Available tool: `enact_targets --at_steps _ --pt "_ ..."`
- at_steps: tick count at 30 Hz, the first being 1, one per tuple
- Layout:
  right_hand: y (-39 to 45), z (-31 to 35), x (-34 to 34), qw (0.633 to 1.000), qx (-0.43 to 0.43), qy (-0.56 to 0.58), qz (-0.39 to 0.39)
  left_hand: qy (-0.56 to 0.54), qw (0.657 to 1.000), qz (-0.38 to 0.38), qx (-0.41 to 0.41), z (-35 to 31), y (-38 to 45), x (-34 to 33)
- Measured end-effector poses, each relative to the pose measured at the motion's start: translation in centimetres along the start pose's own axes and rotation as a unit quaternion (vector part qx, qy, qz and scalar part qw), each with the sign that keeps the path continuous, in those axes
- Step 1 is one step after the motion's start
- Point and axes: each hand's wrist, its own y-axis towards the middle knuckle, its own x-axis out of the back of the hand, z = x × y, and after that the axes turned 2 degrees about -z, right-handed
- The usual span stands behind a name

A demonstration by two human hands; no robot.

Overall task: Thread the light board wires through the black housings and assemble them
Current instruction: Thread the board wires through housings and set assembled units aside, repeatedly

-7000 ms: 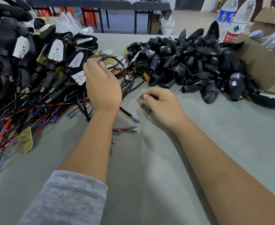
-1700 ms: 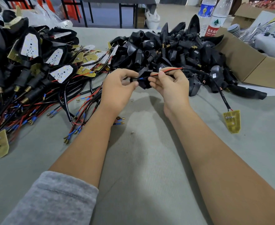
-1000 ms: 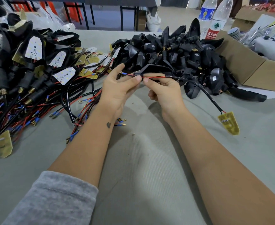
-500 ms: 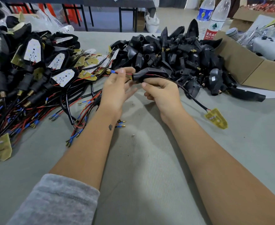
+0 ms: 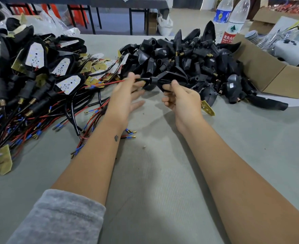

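Our right hand (image 5: 182,101) grips a housing (image 5: 168,80) at twelve o'clock; our left hand (image 5: 125,97) pinches its wires (image 5: 110,84), other fingers spread. Bare table (image 5: 154,173) lies at six, between piles.

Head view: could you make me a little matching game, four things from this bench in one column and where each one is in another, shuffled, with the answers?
Things:
1. black housing
2. yellow light board
3. cardboard box
4. water bottles

Places:
A. far right on the table
B. standing at the back, behind the black pile
C. in the grip of the right hand
D. just right of the right hand, low by the table

Pairs: 1-C, 2-D, 3-A, 4-B
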Motion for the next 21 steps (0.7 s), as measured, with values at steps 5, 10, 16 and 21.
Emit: enact_targets --at_steps 5,10,16,21 --pt "-0.03 0.08 0.03 1.0 -0.004 -0.022 0.018 0.053 0.997 0.04 -0.038 0.17 -0.62 -0.48" --pt "0.12 0.14 -0.18 1.0 -0.009 -0.002 0.008 -0.055 0.996 -0.028 -0.068 -0.18 -0.66 -0.13" --pt "-0.11 0.26 -0.13 0.997 -0.01 -0.051 0.059 -0.003 0.994 0.09 -0.06 0.11 -0.7 -0.35" --pt "-0.6 0.42 -0.39 0.993 0.009 -0.094 0.073 -0.021 0.999 0.022 -0.035 0.11 -0.97 -0.69"
